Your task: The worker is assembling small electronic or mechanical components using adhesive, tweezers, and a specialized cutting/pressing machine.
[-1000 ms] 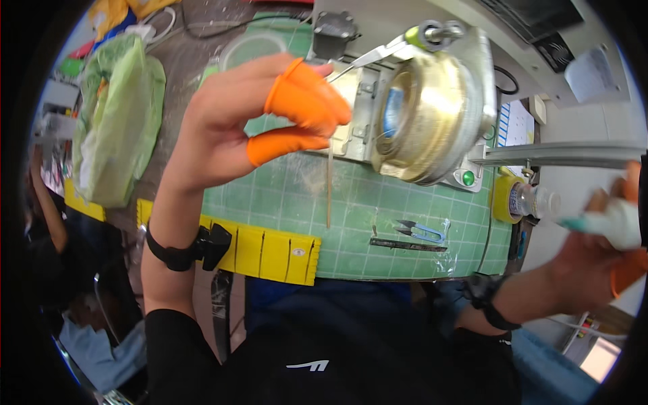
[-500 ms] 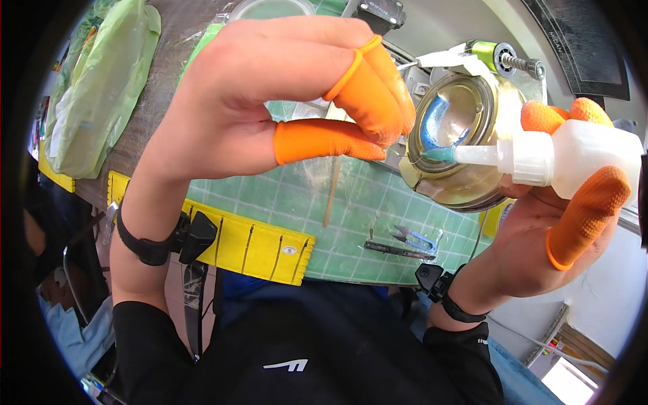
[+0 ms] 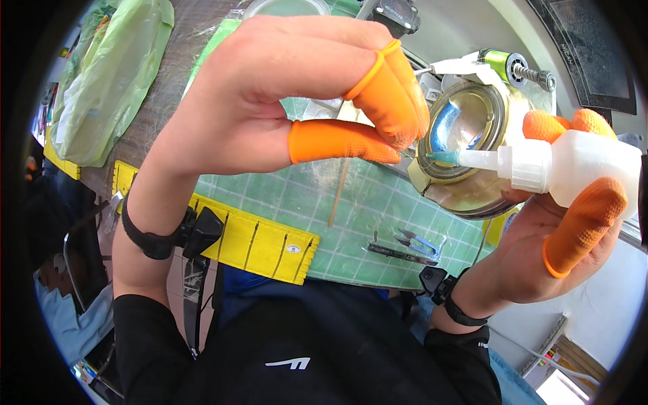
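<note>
My left hand [image 3: 297, 101], with orange rubber finger cots on thumb and fingers, is pinched closed. Whatever lies between its fingertips is too small or hidden to make out. Fingers of my right hand [image 3: 540, 250], also in orange cots, wrap a translucent white squeeze bottle [image 3: 588, 169]. This bottle lies nearly level, its teal nozzle tip [image 3: 442, 157] pointing left, a short gap from my left fingertips. Just behind the nozzle stands a round brass-coloured metal piece [image 3: 503, 121] with a ringed rim and a blue patch inside.
A green cutting mat [image 3: 290, 196] covers the work surface. On it lie blue-handled thread snips [image 3: 418, 243], a dark slim tool [image 3: 398, 254] and a thin wooden stick [image 3: 339, 192]. A yellow measuring strip [image 3: 260, 243] runs along the near edge. A pale green plastic bag [image 3: 111, 88] sits far left.
The view has shifted a little. My left hand has moved slightly right, so its fingertips are closer to the nozzle. Both grips stay the same.
</note>
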